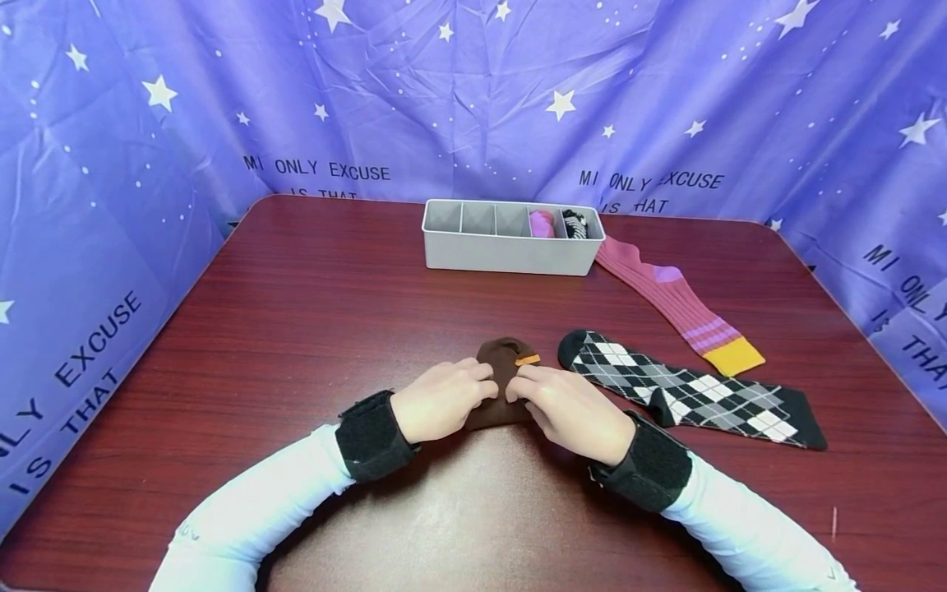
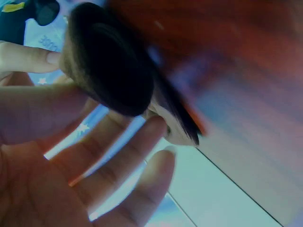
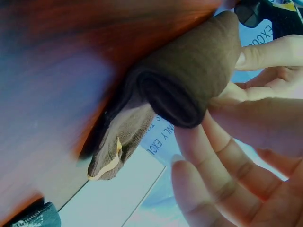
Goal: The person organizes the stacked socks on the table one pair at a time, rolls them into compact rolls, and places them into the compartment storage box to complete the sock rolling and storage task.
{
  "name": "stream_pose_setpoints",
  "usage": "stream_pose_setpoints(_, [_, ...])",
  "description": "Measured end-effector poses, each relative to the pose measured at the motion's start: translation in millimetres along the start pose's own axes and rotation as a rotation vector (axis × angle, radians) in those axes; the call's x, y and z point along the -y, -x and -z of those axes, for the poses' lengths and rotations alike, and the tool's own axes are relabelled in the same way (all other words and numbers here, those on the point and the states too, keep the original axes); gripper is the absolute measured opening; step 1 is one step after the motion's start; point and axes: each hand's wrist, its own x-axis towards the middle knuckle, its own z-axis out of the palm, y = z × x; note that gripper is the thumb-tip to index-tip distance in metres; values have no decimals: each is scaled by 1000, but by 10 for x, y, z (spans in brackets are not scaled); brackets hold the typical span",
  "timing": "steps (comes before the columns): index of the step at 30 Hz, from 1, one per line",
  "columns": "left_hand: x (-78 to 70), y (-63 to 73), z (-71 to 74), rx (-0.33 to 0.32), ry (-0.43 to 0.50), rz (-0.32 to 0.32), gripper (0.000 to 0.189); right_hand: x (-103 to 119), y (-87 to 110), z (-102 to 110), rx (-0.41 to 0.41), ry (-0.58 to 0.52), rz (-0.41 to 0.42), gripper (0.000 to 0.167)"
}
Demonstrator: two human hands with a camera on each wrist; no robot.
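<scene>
A brown sock (image 1: pixel 505 355) with an orange patch lies on the table between both hands, partly folded or rolled on itself. My left hand (image 1: pixel 442 401) pinches its left side; in the left wrist view the thumb and index finger hold the dark roll (image 2: pixel 111 61) while the other fingers spread apart. On the other side my right hand (image 1: pixel 573 409) pinches the sock too. The right wrist view shows the rolled end (image 3: pixel 194 61), with thumb and fingers gripping its edge and a flatter part with a yellowish strip extending away.
Behind the hands stands a grey divided box (image 1: pixel 510 255). Two of its right compartments hold a pink bundle (image 1: pixel 542 224) and a black-and-white bundle (image 1: pixel 575 224). Right of the hands lie a black-and-white argyle sock (image 1: pixel 688 390) and a pink sock (image 1: pixel 666 298) with a yellow end.
</scene>
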Motion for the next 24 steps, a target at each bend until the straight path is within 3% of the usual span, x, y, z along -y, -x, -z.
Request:
stream_pose_setpoints(6, [5, -9, -9, -19, 6, 22, 11, -4, 2, -10, 0, 25, 17, 13])
stream_pose_setpoints(13, [5, -9, 5, -7, 72, 44, 18, -18, 5, -41, 48, 26, 22, 28])
stream_pose_setpoints(20, [-2, -11, -2, -28, 119, 40, 11, -24, 8, -31, 77, 53, 20, 23])
stream_pose_setpoints(24, [-28, -1, 6, 14, 92, 47, 26, -6, 12, -26, 86, 65, 25, 20])
